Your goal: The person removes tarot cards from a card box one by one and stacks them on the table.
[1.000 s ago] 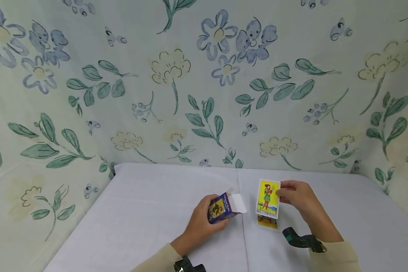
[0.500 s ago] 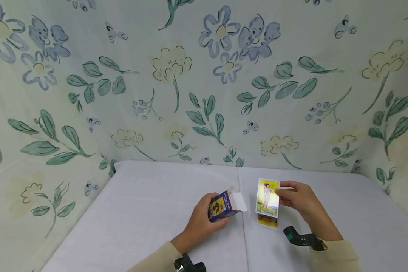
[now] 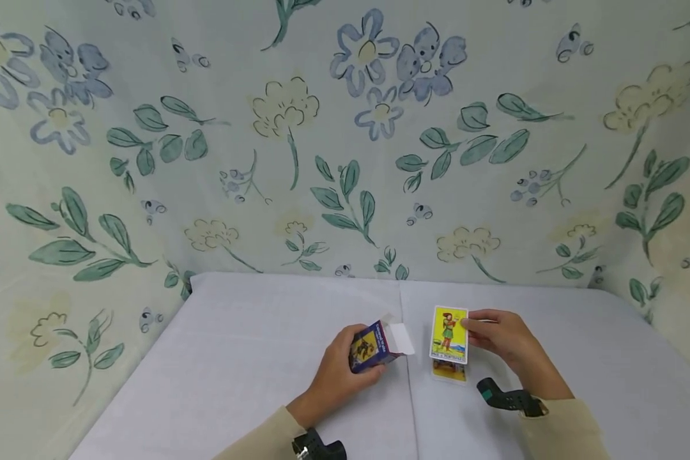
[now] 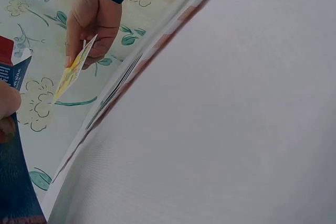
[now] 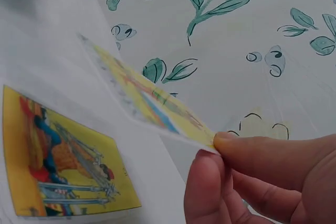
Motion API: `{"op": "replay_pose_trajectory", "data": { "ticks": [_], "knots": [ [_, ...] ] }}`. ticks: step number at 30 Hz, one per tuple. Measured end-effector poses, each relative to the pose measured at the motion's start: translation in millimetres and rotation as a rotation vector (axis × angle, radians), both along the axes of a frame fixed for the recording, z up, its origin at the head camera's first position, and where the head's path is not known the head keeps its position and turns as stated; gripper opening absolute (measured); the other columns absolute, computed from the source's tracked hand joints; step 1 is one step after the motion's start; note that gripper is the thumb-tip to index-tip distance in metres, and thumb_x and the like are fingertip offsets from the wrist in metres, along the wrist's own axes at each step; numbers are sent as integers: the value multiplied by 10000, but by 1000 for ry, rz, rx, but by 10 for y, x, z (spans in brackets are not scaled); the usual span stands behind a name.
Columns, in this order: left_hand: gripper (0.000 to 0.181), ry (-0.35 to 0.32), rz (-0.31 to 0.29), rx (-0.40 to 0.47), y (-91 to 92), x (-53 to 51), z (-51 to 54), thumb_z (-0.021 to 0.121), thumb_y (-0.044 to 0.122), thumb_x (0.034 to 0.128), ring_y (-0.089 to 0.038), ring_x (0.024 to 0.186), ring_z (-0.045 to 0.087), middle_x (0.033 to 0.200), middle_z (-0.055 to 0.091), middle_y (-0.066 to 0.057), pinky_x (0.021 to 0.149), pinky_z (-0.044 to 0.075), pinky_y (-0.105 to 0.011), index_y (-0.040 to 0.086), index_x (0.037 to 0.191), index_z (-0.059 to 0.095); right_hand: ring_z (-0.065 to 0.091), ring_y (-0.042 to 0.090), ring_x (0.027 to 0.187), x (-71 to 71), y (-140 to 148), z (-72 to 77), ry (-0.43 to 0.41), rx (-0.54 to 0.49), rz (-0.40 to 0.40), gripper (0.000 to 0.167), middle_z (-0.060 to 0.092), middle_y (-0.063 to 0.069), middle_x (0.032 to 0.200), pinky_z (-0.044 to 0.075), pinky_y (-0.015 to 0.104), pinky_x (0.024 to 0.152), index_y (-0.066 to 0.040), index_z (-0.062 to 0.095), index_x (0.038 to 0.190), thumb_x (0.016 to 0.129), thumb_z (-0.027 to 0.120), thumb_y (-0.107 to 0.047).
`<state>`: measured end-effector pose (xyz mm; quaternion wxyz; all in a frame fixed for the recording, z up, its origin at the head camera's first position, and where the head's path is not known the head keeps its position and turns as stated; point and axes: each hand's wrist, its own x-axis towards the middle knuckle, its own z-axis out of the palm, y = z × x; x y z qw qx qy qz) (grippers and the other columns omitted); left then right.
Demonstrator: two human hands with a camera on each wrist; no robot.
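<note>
A dark blue tarot card box [image 3: 366, 350] with its white flap open toward the right is gripped by the left hand [image 3: 338, 375]. My right hand [image 3: 505, 338] pinches a yellow tarot card [image 3: 448, 333] by its right edge, between thumb and fingers. It shows a standing figure in a red hat, picture side up. Below it, a second tarot card [image 3: 450, 372] lies face up on the table, mostly covered in the head view. In the right wrist view the held card [image 5: 152, 98] is tilted and raised clear of the lying card [image 5: 73, 169], which shows a figure with swords.
A white cloth covers the table [image 3: 253, 338]. Behind it and at both sides hangs a floral curtain [image 3: 236, 160]. Black wrist cameras are strapped on both wrists, with the right one [image 3: 508, 399] close to the table's right half.
The right hand keeps hold of the card above the lying one. A bright glare on the card half a second ago is gone, so its tilt changed slightly. The left hand stays put.
</note>
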<state>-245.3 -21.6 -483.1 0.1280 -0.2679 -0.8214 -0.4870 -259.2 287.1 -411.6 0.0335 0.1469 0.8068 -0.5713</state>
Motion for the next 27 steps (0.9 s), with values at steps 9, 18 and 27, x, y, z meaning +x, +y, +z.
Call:
{"op": "replay_pose_trajectory", "data": {
  "ticks": [9,18,27],
  "knots": [
    [674,-10,9,-14,-8,-5,-6,736,455,807,-88,975,524,1182,545,26,796,493,-245,152,1334,446,634,208,774,-45,45,-104,-59,53,18,514,588,252,1122,553,284,726,90,507,1239,882,704,-223],
    [679,-15,5,-13,-4,13,6,728,469,809,-89,973,521,1175,546,24,794,493,-242,148,1335,444,612,204,736,-76,48,-217,-91,71,24,454,619,214,1032,549,276,688,87,522,1202,880,702,-178],
    [671,-14,2,-3,0,-3,-4,733,457,810,-89,975,521,1181,542,32,797,494,-246,162,1337,440,595,216,675,-91,-9,-257,-123,210,-8,377,621,190,897,528,239,616,78,550,1134,861,704,-131]
  ]
}}
